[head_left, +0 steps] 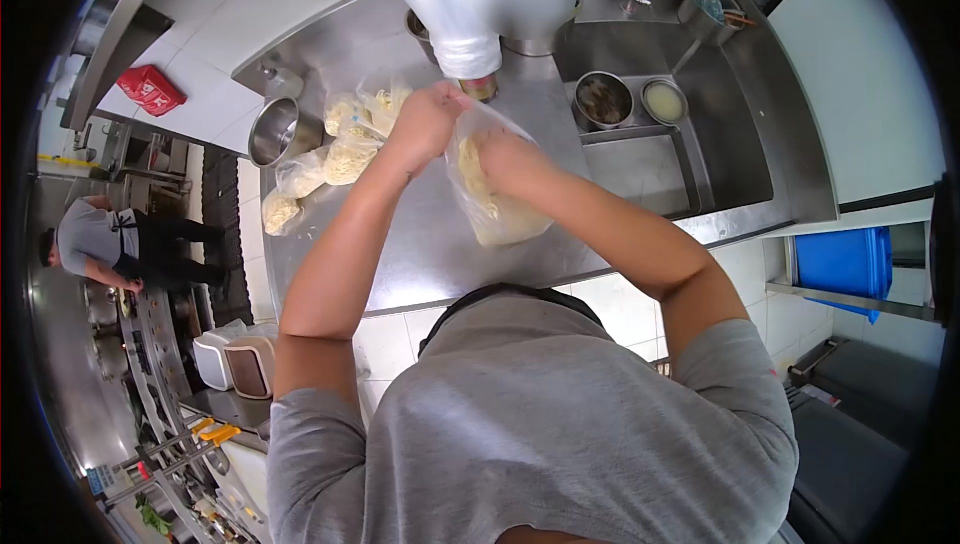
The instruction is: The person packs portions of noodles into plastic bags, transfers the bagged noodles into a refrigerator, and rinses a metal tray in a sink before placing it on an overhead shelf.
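Note:
My left hand (428,124) is closed on the rim of a clear plastic bag (505,229), pinching it at the upper left. Inside the bag's mouth is my right hand (508,166), its fingers curled against pale yellow noodles (470,166); the fingertips are partly hidden. The bag's bulging bottom rests on or just over the steel counter (410,269). Left of my left hand lie several filled bags of noodles (350,157). Just beyond the hands stands a can (480,88), partly covered by a bundle of plastic bags (450,19).
A steel pot (280,132) and a clear bottle (282,81) stand at the counter's left. On the right is a sink (735,134) with a pot of dark contents (603,101) and a bowl of cloudy liquid (664,102). A co-worker (100,239) stands at the far left.

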`<state>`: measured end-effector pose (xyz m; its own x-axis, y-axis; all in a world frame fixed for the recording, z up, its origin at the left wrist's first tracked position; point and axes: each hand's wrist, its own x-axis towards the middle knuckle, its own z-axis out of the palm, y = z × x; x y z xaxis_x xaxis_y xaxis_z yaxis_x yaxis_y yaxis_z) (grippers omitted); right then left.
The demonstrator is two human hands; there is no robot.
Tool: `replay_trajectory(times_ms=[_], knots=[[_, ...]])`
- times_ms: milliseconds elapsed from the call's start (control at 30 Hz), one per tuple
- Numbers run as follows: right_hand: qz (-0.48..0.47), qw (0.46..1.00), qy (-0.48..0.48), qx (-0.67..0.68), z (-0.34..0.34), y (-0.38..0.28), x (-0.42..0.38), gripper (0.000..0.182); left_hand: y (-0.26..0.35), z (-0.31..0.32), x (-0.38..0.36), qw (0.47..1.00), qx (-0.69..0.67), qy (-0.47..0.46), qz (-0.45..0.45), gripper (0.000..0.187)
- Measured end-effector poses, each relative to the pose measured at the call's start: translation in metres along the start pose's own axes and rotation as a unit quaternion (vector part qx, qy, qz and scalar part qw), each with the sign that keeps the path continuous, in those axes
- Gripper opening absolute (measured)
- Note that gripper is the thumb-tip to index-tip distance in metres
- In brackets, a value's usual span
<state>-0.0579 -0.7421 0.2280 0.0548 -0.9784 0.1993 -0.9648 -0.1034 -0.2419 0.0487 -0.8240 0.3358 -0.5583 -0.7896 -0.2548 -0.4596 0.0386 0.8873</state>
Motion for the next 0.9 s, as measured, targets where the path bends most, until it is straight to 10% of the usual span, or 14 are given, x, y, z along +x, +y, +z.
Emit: replay_trajectory(times_ms=[200,333,433,533,600,667,733,900], knots=[[-0.048,0.998,0.041,-0.024,0.016,0.011,0.007,0.032,-0.011,0.007,-0.010,0.997,-0.002,-0.064,-0.033,0.015],[-0.135,0.969,0.176,0.108,0.000,0.009,-0.017,0.027,-0.018,-0.014,0.011,0.963,0.219,0.073,0.141,0.024],[-0.005,0.976,0.034,0.213,0.005,0.000,-0.035,0.024,-0.032,-0.008,0.014,0.928,0.330,0.050,0.166,0.038],[-0.052,0.997,-0.035,-0.036,0.078,0.025,-0.021,0.031,-0.040,0.022,0.020,0.931,0.321,-0.050,0.164,0.055],[0.088,0.919,-0.054,0.381,0.129,0.036,-0.021,0.030,-0.041,0.036,0.036,0.938,0.324,-0.117,0.035,0.067],[0.062,0.922,-0.041,0.380,0.121,0.035,-0.022,0.029,-0.046,0.031,0.057,0.953,0.251,-0.167,-0.002,0.070],[-0.119,0.992,-0.010,-0.047,0.066,0.018,-0.027,0.029,-0.042,0.027,0.063,0.948,0.215,-0.233,-0.014,0.071],[-0.063,0.995,-0.070,0.035,0.079,0.025,-0.023,0.032,-0.058,0.032,0.069,0.889,0.389,-0.222,0.095,0.067]])
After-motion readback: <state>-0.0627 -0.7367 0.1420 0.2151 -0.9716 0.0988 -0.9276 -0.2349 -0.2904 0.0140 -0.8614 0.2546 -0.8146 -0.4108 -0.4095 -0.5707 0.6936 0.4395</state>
